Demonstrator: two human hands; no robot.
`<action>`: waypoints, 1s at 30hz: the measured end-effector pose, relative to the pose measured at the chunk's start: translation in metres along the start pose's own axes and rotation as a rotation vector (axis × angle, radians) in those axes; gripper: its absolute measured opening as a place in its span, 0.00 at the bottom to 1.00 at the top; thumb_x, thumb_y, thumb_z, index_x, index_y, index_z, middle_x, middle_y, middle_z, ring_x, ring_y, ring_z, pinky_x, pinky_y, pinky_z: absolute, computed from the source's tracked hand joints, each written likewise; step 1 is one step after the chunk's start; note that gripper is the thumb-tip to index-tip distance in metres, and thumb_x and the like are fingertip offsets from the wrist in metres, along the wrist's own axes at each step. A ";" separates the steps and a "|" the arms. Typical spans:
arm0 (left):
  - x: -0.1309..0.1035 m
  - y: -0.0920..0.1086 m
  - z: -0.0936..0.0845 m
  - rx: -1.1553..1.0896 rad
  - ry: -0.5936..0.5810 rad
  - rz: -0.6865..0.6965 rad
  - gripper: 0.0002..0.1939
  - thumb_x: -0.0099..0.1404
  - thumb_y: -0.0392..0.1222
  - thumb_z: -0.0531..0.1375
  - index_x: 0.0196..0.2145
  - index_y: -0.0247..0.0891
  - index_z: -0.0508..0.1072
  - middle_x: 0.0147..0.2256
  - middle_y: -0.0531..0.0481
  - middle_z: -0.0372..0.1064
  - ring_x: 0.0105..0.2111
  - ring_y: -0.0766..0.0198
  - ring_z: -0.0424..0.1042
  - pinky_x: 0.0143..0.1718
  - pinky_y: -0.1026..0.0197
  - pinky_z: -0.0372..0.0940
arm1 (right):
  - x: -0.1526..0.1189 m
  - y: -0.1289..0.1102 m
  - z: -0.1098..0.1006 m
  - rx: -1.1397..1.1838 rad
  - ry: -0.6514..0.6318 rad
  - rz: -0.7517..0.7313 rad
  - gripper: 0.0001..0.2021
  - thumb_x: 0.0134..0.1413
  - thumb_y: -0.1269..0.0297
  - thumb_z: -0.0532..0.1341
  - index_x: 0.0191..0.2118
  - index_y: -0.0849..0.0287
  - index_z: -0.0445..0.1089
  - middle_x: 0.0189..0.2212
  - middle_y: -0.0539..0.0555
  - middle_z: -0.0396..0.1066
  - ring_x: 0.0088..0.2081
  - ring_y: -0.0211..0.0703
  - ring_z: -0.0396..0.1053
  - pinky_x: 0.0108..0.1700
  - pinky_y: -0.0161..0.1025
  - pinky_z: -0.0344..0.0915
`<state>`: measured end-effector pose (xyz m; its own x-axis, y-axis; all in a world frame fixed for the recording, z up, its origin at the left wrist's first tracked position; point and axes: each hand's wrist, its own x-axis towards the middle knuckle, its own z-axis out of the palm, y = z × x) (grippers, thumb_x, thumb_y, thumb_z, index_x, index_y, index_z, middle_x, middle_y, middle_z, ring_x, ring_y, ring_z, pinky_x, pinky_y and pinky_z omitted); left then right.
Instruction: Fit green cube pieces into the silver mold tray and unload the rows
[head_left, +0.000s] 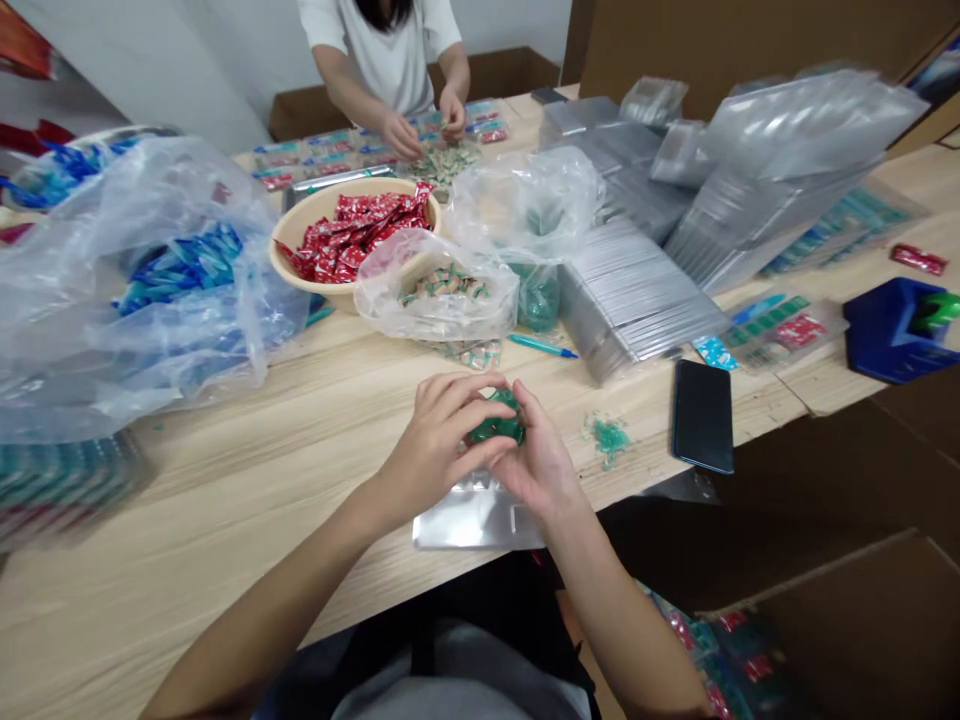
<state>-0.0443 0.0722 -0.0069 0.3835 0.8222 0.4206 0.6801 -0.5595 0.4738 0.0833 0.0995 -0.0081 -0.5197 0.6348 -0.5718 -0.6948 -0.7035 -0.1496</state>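
Green item (499,428) of shiny plastic is held between both hands, above the far part of a clear plastic tray (461,525) which lies at six to seven o'clock from it on the table (300,480). The left hand (435,430) has its fingers bent over the item, with the thumb closing from below, so it seems to pinch it. The right hand (544,470) is cupped around the other side, thumb raised along its edge; its remaining fingers are mostly hidden. The step in hand looks to be handling this item with the fingertips, and I judge that the next move calls for a steady hold from both sides, because a loose green heap (609,437) at three o'clock suggests small pieces which scatter easily. As for direction, the visible part runs roughly from eight toward two o'clock, but the fingers cover its ends, so its true long axis, and any pointing end, cannot be told. A blue pen (544,346) lies near, at one o'clock.
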 end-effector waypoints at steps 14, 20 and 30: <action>-0.034 0.005 0.004 0.116 0.241 -0.036 0.05 0.68 0.36 0.58 0.43 0.39 0.67 0.51 0.40 0.62 0.51 0.55 0.64 0.50 0.51 0.62 | -0.012 0.015 0.003 0.001 -0.009 -0.183 0.09 0.57 0.58 0.60 0.40 0.55 0.73 0.34 0.52 0.77 0.38 0.42 0.76 0.48 0.47 0.72; -0.038 0.012 0.000 -0.178 0.299 -0.136 0.04 0.69 0.33 0.57 0.40 0.40 0.67 0.41 0.49 0.67 0.43 0.63 0.68 0.46 0.59 0.66 | -0.011 0.014 -0.006 -0.021 0.027 -0.187 0.10 0.46 0.62 0.70 0.36 0.55 0.74 0.33 0.52 0.78 0.36 0.36 0.76 0.40 0.34 0.73; -0.050 0.017 0.005 0.051 0.325 -0.130 0.06 0.67 0.32 0.59 0.42 0.38 0.69 0.42 0.46 0.66 0.42 0.61 0.67 0.45 0.58 0.66 | -0.010 0.026 -0.001 -0.018 -0.024 -0.198 0.15 0.37 0.61 0.74 0.34 0.56 0.75 0.33 0.51 0.78 0.37 0.37 0.76 0.42 0.33 0.73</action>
<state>-0.0487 0.0218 -0.0241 0.0787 0.8055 0.5873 0.7437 -0.4398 0.5035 0.0709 0.0744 -0.0074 -0.3858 0.7684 -0.5106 -0.7756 -0.5698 -0.2714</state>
